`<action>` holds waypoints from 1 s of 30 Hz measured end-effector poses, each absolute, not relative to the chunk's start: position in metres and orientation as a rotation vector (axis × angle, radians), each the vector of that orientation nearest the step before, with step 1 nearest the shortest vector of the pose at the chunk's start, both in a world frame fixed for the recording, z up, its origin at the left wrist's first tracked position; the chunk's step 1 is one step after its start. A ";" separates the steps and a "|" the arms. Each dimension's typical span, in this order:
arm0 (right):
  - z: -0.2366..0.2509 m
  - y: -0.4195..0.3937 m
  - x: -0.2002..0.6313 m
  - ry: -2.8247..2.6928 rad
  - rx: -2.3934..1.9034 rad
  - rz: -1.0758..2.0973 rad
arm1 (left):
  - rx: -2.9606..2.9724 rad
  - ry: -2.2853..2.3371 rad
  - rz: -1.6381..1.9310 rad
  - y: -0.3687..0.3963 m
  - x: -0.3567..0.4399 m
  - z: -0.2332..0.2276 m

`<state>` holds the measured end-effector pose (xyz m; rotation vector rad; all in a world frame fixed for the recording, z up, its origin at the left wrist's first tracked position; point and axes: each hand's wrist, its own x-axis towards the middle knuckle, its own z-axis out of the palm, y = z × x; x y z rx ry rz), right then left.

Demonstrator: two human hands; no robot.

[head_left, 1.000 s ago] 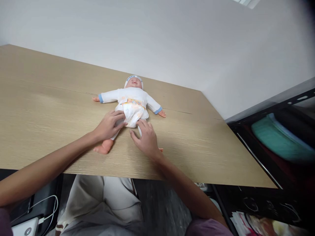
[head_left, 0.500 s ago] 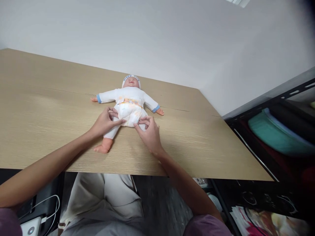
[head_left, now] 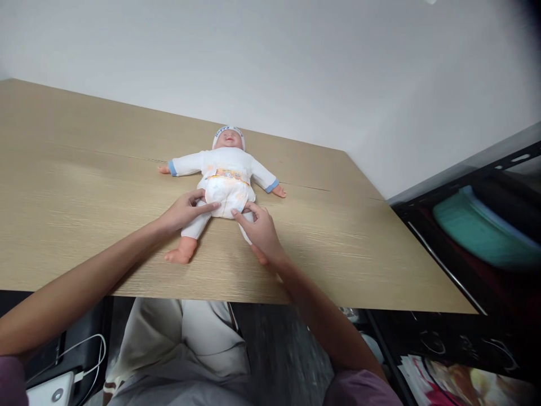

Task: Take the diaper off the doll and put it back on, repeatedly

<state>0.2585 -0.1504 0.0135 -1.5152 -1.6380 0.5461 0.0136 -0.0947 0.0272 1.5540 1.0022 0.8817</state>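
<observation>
A soft baby doll in a white top and cap (head_left: pixel 225 169) is lying face-up mid-table (head_left: pixel 84 186), its white printed nappy (head_left: pixel 226 194) already wrapped on. The left hand (head_left: pixel 183 210) at 9 o'clock and right hand (head_left: pixel 260 228) at 5 o'clock are pinching its leg edges, fingers together; tidying appears to remain.

We can't see the doll's (head_left: pixel 227 180) far leg: our right hand (head_left: pixel 261 231) covers it. Cap (head_left: pixel 228 132) lettering too small to read. Shelf (head_left: pixel 477 237) right of the grip is blurred & cut by the frame edge; cable (head_left: pixel 91 361) too, bottom left.
</observation>
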 end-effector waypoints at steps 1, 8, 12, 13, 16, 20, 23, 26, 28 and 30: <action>0.013 -0.150 0.260 -1.613 -1.505 0.577 | 1.493 0.989 0.876 -0.095 0.013 0.028; 0.008 -0.154 0.257 -1.614 -1.458 0.289 | 1.494 1.021 0.931 -0.097 0.013 0.026; 0.006 -0.157 0.257 -1.650 -1.471 0.230 | 1.607 1.073 0.945 -0.094 0.009 0.022; 0.007 -0.160 0.258 -1.671 -1.459 0.240 | 1.609 1.066 0.935 -0.094 0.007 0.022; 0.010 -0.171 0.269 -1.711 -1.402 0.318 | 1.549 0.973 0.916 -0.096 -0.005 0.025; 0.014 -0.165 0.303 -1.622 -1.390 0.274 | 1.588 0.997 0.992 -0.089 -0.023 0.028; 0.013 -0.125 0.330 -1.650 -1.382 0.016 | 1.925 1.239 1.163 -0.060 -0.031 0.027; 0.006 -0.067 0.345 -1.787 -1.466 -0.211 | 2.335 1.473 1.224 -0.014 -0.031 0.022; -0.003 -0.034 0.348 -1.864 -1.559 -0.231 | 2.458 1.566 1.154 0.014 -0.030 0.014; -0.014 -0.015 0.350 -1.904 -1.606 -0.202 | 2.458 1.634 1.047 0.033 -0.031 0.005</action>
